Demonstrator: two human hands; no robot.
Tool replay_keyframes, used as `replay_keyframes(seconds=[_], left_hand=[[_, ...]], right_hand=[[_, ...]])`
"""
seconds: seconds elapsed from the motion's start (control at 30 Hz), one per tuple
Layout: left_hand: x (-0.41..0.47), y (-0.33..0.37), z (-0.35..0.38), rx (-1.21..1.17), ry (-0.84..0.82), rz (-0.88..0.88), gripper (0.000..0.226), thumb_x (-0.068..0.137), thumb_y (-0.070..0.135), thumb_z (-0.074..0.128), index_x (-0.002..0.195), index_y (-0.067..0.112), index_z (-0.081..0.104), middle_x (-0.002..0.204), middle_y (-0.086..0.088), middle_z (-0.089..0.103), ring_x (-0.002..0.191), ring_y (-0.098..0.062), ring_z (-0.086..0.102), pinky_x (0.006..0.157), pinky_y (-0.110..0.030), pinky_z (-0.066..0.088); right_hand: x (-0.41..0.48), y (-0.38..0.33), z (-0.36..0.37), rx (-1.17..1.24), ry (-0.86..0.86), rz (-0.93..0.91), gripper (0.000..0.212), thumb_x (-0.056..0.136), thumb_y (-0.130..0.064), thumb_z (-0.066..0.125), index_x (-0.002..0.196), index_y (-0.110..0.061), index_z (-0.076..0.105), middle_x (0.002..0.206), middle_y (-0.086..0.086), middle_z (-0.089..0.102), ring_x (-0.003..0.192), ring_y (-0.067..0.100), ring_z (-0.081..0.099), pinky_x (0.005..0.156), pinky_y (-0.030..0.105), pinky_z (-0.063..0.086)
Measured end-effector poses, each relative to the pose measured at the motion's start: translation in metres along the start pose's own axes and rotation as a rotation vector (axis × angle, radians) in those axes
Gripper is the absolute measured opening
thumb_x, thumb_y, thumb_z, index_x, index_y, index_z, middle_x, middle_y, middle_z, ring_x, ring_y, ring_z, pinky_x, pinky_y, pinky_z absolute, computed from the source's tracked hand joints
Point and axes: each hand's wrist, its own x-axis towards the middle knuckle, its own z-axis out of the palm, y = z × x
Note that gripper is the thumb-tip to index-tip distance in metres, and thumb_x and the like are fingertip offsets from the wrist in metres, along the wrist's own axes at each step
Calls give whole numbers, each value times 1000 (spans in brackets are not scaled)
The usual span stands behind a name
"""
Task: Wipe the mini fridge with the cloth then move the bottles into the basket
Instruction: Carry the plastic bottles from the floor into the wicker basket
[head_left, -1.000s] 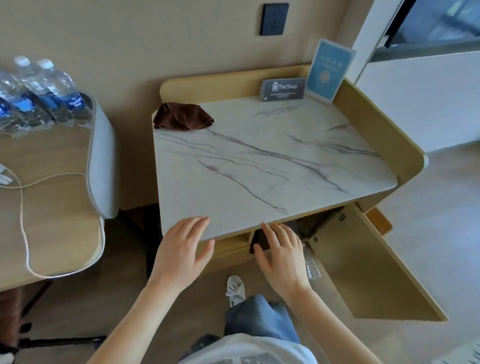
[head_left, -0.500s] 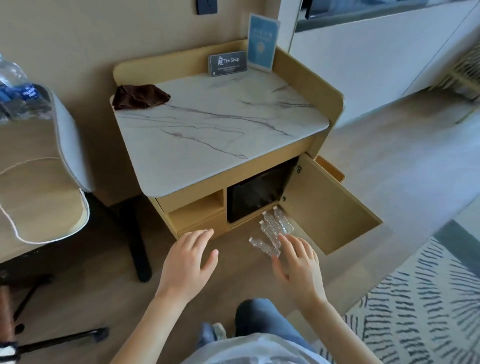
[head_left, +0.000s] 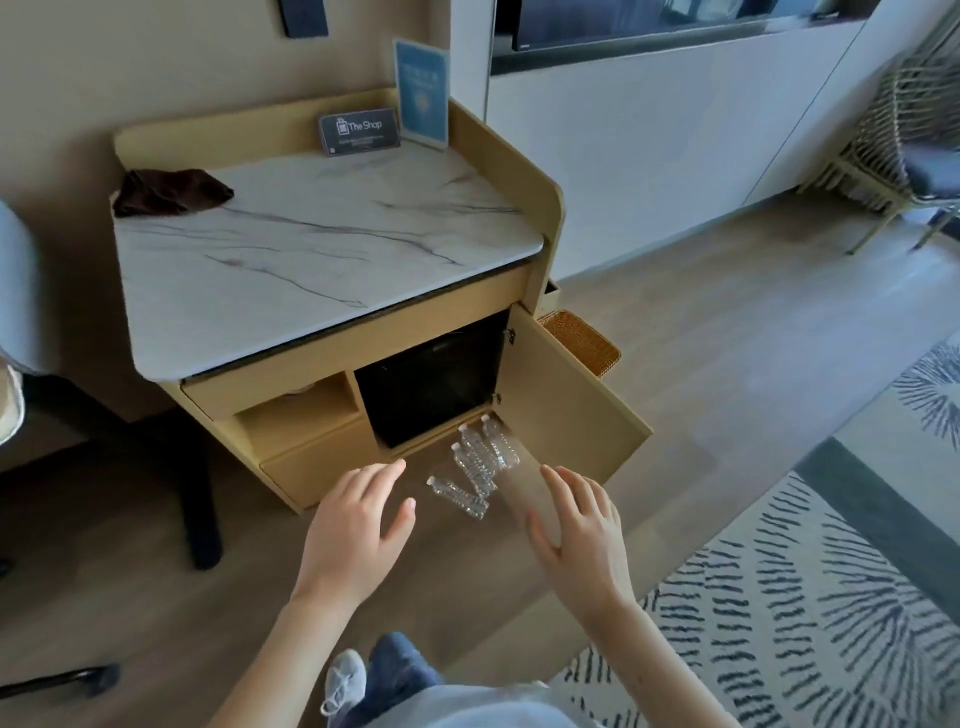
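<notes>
A black mini fridge (head_left: 431, 382) sits inside the wooden cabinet (head_left: 332, 358), whose door (head_left: 566, 405) stands swung open to the right. Several clear plastic bottles (head_left: 480, 462) lie on the floor in front of the fridge. A dark brown cloth (head_left: 169, 191) lies crumpled at the back left of the marble top (head_left: 311, 249). A woven basket (head_left: 582, 340) shows behind the open door, partly hidden by it. My left hand (head_left: 358, 535) and my right hand (head_left: 579, 535) hover empty, fingers spread, on either side of the bottles, near me.
Two sign cards (head_left: 387, 117) stand at the back of the marble top. A desk leg (head_left: 200, 514) and a grey chair edge (head_left: 15, 291) are on the left. A patterned rug (head_left: 810, 597) covers the floor at right, with a wicker chair (head_left: 904, 130) beyond it.
The view has pulled back and tilted down from the marble top, bringing the fridge, open door, floor bottles and basket into sight. Both hands stay empty and spread.
</notes>
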Motion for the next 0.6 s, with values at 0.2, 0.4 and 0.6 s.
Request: replay_keyframes(seconds=[0.2, 0.4, 0.6], left_hand=[[-11, 69, 38, -20, 48, -117, 53, 92, 41, 42, 127, 8, 64, 118, -2, 68, 110, -20, 61, 91, -35, 51], [-14, 85, 46, -2, 67, -233, 54, 92, 41, 41, 125, 6, 65, 116, -3, 68, 109, -23, 63, 90, -36, 53], [18, 71, 61, 1, 43, -309, 55, 91, 42, 41, 126, 7, 64, 118, -4, 68, 110, -25, 64, 88, -40, 55]], right_hand=[[3, 59, -31, 25, -51, -117, 48, 83, -22, 73, 128, -16, 56, 122, 4, 63, 109, 31, 59, 91, 46, 51], [34, 81, -25, 53, -145, -192, 44, 89, -27, 67, 129, -17, 54, 125, 5, 62, 112, 30, 58, 93, 45, 49], [83, 84, 6, 70, -233, -203, 47, 92, -28, 66, 136, -14, 55, 130, 6, 60, 118, 29, 54, 97, 46, 47]])
